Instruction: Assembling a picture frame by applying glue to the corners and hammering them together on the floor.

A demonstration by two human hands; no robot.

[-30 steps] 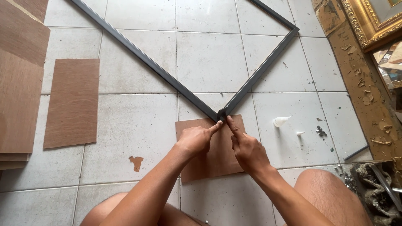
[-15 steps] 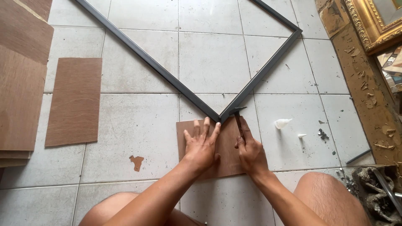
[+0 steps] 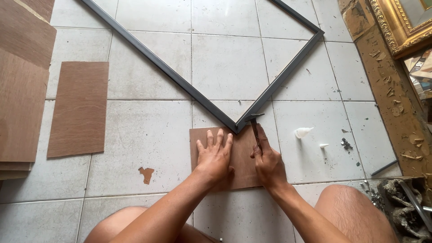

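A dark grey picture frame [image 3: 180, 81] lies diagonally on the tiled floor, its near corner resting on a small brown board [image 3: 243, 173]. My left hand [image 3: 215, 155] lies flat on this board with the fingers spread, just below the frame's corner. My right hand [image 3: 266, 162] is closed around a thin dark tool [image 3: 254, 123] with a crosswise head. The tool's head sits against the frame's right rail, beside the corner. My bare knees show at the bottom edge.
A brown plywood sheet [image 3: 80, 108] lies to the left, with a stack of larger sheets [image 3: 20, 94] beyond it. A small white glue bottle [image 3: 302, 132] and its cap [image 3: 323, 146] lie right of my hand. An ornate gold frame [image 3: 396, 27] stands top right; scrap [image 3: 400, 202] sits bottom right.
Both hands were pinching the frame's corner. My left hand has since dropped flat onto the board, and my right hand has slid back along the tool toward me.
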